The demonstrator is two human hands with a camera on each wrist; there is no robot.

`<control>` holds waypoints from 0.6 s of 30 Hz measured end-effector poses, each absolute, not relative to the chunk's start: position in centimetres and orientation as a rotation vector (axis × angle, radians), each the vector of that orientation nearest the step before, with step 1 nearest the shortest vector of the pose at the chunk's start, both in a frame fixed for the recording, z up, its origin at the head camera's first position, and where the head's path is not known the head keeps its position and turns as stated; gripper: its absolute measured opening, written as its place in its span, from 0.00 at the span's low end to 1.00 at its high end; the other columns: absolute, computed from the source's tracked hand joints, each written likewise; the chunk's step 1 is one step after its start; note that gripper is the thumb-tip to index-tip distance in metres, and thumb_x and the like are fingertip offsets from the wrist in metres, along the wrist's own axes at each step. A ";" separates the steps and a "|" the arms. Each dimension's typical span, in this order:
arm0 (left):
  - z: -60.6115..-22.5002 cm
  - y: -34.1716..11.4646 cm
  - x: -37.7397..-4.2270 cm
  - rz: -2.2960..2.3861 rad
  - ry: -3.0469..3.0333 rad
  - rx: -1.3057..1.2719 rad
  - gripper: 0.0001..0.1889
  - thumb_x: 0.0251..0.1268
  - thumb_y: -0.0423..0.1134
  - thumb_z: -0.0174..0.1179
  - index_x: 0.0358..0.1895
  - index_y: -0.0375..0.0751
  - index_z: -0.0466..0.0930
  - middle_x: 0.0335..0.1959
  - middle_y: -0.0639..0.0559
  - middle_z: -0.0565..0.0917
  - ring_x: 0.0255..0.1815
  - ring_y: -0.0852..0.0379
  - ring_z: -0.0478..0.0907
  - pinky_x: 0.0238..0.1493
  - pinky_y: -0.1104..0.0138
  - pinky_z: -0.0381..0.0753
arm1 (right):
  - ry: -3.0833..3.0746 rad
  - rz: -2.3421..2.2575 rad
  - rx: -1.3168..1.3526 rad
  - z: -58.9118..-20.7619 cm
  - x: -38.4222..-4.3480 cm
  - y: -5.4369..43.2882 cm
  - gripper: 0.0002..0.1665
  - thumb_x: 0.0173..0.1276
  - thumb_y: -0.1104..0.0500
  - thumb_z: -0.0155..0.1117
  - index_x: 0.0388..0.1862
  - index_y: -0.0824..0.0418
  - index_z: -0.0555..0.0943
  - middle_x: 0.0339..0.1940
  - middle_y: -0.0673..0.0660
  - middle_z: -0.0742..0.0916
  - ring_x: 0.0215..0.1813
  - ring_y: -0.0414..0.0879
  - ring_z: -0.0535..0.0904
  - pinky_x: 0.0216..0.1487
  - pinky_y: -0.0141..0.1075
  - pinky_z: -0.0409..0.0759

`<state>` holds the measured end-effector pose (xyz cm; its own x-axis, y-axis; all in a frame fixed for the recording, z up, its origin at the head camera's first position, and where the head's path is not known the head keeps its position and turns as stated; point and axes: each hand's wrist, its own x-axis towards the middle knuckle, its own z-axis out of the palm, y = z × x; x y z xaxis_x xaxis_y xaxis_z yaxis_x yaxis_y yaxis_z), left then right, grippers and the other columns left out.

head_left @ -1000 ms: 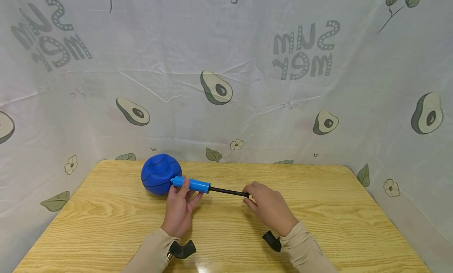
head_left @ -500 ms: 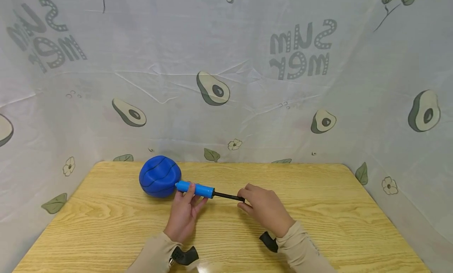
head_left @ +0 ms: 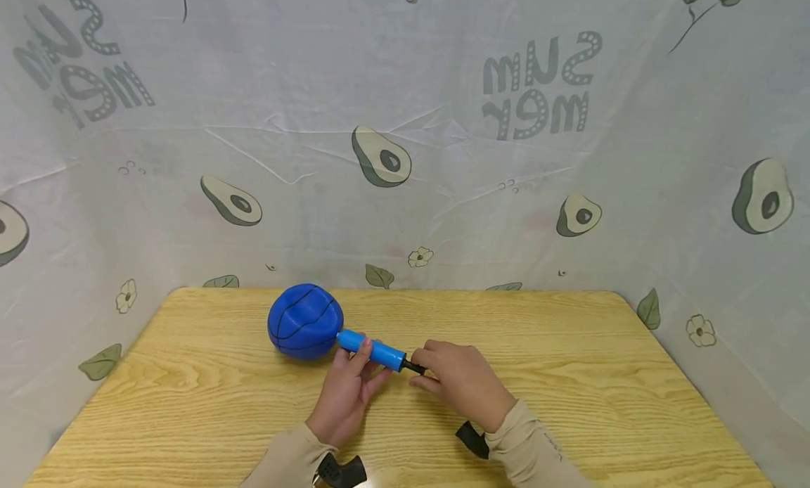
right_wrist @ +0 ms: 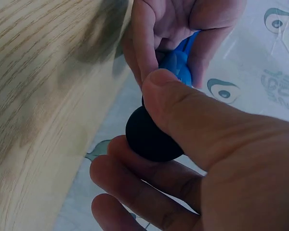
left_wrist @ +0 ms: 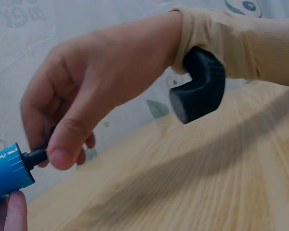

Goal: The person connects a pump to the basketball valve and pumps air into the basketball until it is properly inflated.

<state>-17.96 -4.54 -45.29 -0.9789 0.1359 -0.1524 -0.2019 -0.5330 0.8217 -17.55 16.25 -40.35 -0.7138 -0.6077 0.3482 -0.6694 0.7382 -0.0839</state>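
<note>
A blue ball [head_left: 305, 322] with dark wavy lines, dented on its surface, sits at the left of the wooden table. My left hand [head_left: 346, 389] grips the blue barrel of a hand pump [head_left: 380, 352], its tip meeting the ball's right side. Whether a needle enters the ball is too small to tell. My right hand [head_left: 465, 381] pinches the black handle end of the pump rod, close to the barrel. In the right wrist view the round black handle [right_wrist: 151, 137] lies between thumb and fingers. Only a short length of rod [left_wrist: 37, 157] shows in the left wrist view.
A light wooden table [head_left: 569, 389] spreads under both hands. Behind and beside it hangs a pale curtain [head_left: 304, 73] printed with avocados and leaves. Each wrist carries a black camera mount, such as the left one [head_left: 342, 470].
My right hand has moved left toward the barrel, so the exposed black rod is much shorter. The left hand, pump and ball have shifted slightly right and down in view.
</note>
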 end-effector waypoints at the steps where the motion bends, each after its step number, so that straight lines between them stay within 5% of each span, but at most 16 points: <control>1: -45.2 -4.5 -17.8 2.579 1.402 -0.094 0.26 0.84 0.49 0.52 0.69 0.38 0.53 0.57 0.51 0.73 0.55 0.60 0.79 0.63 0.61 0.83 | -2.638 0.287 1.002 -40.3 -17.6 16.2 0.13 0.63 0.48 0.78 0.38 0.52 0.84 0.28 0.47 0.82 0.24 0.32 0.68 0.23 0.25 0.69; 18: -44.9 -4.9 -18.3 2.653 1.315 -0.052 0.20 0.85 0.46 0.50 0.66 0.41 0.55 0.54 0.50 0.71 0.55 0.58 0.79 0.62 0.60 0.83 | -2.647 0.311 0.938 -40.4 -17.9 16.4 0.12 0.64 0.49 0.78 0.39 0.53 0.86 0.31 0.47 0.84 0.30 0.37 0.77 0.29 0.32 0.79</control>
